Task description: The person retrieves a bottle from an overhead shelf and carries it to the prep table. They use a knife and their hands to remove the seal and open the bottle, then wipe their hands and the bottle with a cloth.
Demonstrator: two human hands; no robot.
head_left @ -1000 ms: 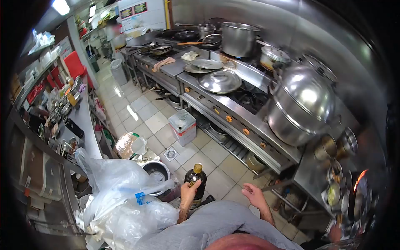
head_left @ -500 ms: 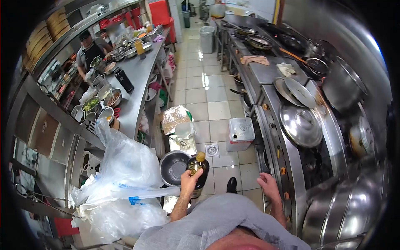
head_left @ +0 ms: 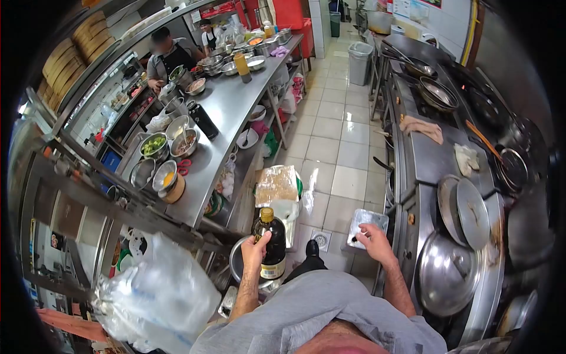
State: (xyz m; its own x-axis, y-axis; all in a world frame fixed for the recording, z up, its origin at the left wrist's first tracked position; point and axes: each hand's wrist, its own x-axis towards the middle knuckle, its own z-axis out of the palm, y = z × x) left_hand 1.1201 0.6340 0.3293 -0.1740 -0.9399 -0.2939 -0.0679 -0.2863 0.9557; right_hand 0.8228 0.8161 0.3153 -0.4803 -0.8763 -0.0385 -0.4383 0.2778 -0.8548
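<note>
A large dark bottle (head_left: 274, 251) with a gold-yellow cap stands upright in my left hand (head_left: 255, 249), whose fingers wrap round its upper part. Behind and below it, a grey bowl (head_left: 237, 259) is partly hidden by the bottle and hand. My right hand (head_left: 374, 242) is empty, its fingers apart and slightly curled, in front of the square metal tin (head_left: 367, 220) on the floor. From this view I cannot tell that the hand touches the tin.
At left runs a steel counter (head_left: 221, 144) with bowls of food and a black flask (head_left: 202, 120). Two people stand behind it. Plastic bags (head_left: 156, 295) bulge at lower left. Stoves with pans and a round lid (head_left: 449, 272) line the right. A grey bin (head_left: 358, 64) stands ahead.
The view has shifted, so the counter and stoves sit further right. The bottle has risen in the view with my left hand. My right hand now overlaps the tin, and a second person shows.
</note>
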